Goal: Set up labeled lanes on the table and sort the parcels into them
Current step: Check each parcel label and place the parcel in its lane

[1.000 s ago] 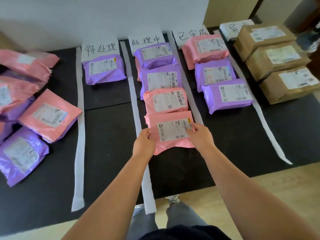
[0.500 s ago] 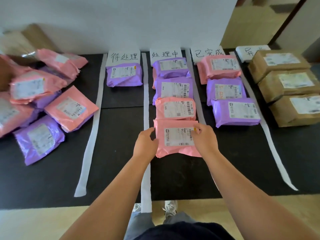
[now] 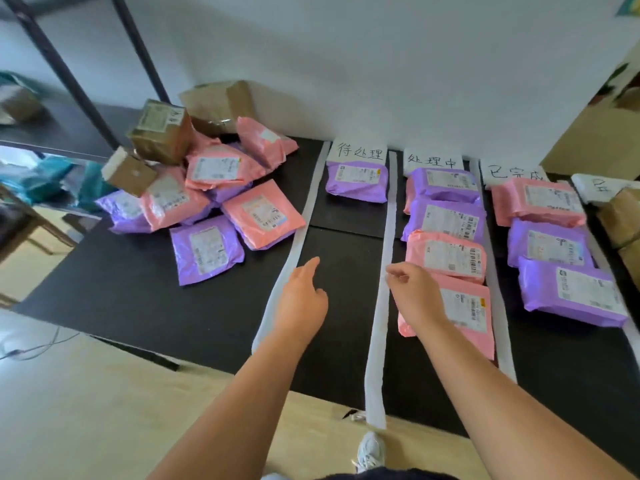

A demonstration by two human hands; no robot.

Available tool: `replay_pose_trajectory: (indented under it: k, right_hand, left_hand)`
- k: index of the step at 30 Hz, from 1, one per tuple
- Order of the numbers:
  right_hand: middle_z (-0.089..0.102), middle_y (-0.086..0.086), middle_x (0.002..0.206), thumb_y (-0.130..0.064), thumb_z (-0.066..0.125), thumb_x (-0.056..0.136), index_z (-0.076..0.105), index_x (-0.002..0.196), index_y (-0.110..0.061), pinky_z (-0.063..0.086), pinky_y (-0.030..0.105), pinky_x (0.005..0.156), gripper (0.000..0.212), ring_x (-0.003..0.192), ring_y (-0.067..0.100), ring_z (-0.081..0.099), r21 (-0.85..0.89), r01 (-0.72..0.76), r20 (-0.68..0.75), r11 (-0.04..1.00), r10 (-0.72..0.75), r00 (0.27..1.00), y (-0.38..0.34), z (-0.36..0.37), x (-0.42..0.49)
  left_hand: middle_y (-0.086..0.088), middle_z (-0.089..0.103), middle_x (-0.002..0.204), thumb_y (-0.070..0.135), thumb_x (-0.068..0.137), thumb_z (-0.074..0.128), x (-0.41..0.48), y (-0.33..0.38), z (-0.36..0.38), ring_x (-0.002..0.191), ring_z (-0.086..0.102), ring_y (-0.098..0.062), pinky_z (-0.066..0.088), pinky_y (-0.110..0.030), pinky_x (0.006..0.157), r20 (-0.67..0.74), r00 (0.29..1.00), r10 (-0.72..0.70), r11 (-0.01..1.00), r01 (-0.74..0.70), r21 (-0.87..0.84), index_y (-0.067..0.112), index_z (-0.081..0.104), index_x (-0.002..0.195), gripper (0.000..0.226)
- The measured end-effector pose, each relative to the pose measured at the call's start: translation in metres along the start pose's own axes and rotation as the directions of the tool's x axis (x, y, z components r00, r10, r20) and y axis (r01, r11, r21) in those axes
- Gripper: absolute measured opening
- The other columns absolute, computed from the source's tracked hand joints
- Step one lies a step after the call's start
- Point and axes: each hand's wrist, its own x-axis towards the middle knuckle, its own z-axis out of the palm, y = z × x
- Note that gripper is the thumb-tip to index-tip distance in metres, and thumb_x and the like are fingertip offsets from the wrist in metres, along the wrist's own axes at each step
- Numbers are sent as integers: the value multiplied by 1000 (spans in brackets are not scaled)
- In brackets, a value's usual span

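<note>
Black table [image 3: 121, 299], white lane strips [image 3: 381, 306], pink parcels [image 3: 263, 213], purple parcels [image 3: 204, 249], brown boxes [image 3: 159, 131]

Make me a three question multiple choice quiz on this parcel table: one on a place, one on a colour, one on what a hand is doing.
1. Where does the lone purple parcel lie?
A) in the leftmost lane, just below its label
B) on the floor
C) on top of a brown box

2. What colour is the nearest parcel in the third lane?
A) pink
B) purple
C) brown

3. What is the left hand doing?
A) gripping a pink parcel
B) holding nothing, forefinger stretched out over the table
C) pressing on a brown box

Answers:
1 A, it is the only parcel in that lane, right under the handwritten sheet.
2 B, its wrapper is purple with a white shipping label.
3 B, no parcel touches the hand.
</note>
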Motion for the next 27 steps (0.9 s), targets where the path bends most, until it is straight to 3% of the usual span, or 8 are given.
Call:
replay_pose_trajectory:
  k: [4, 8, 11, 16, 20, 27]
  right_hand:
    - [64, 0, 127, -19, 56, 100, 64, 126, -18, 45, 22, 89, 27, 114, 15, 60, 8, 8, 53, 1000, -8, 999, -44, 52, -26]
    - [63, -2, 125, -20, 58, 99, 63, 125, -21, 44, 19, 84, 27, 106, 9, 59, -2, 20, 79, 1000, -20, 997, -92, 121, -59]
    - [63, -4, 124, -19, 58, 99, 63, 125, -20, 43, 17, 76, 27, 104, 6, 58, 33, 13, 107, 999, -16, 994, -124, 170, -82]
    - [64, -5, 124, -20, 59, 98, 64, 126, -20, 45, 23, 88, 28, 113, 10, 59, 46, 27, 139, 999, -33, 990, -157, 221, -101]
    - [63, -4, 125, -22, 59, 98, 62, 128, -20, 44, 22, 89, 30, 113, 11, 59, 9, 26, 141, 1000, -27, 990, -172, 249, -96]
    - [62, -1, 131, -21, 58, 99, 58, 135, -18, 45, 24, 90, 36, 118, 15, 59, -58, -12, 138, 998, 20, 990, -186, 282, -46]
  left_hand:
    - [6, 39, 152, 10, 97, 54, -4, -51, -53, 125, 53, -13, 50, -28, 94, -38, 999, -34, 999, 34, -7, 33, 32, 151, 62]
    - [5, 40, 152, 12, 98, 51, -9, -112, -113, 135, 45, -15, 44, -36, 108, -65, 998, -16, 1000, 16, -1, 30, 37, 149, 56]
    - [5, 44, 148, 14, 98, 49, -9, -156, -154, 131, 48, -15, 43, -36, 106, -70, 998, -2, 1000, 4, 22, 27, 42, 147, 51]
    - [5, 47, 145, 13, 98, 47, -2, -205, -201, 125, 52, -16, 48, -31, 98, -96, 995, -19, 999, 23, 42, 27, 44, 146, 51]
    - [5, 48, 144, 12, 98, 46, 12, -228, -216, 123, 53, -16, 45, -26, 91, -86, 996, -15, 998, 19, 55, 26, 44, 146, 50]
    - [3, 48, 145, 10, 98, 45, 51, -247, -218, 127, 50, -16, 41, -24, 95, -31, 999, -9, 992, 13, 126, 23, 44, 147, 50]
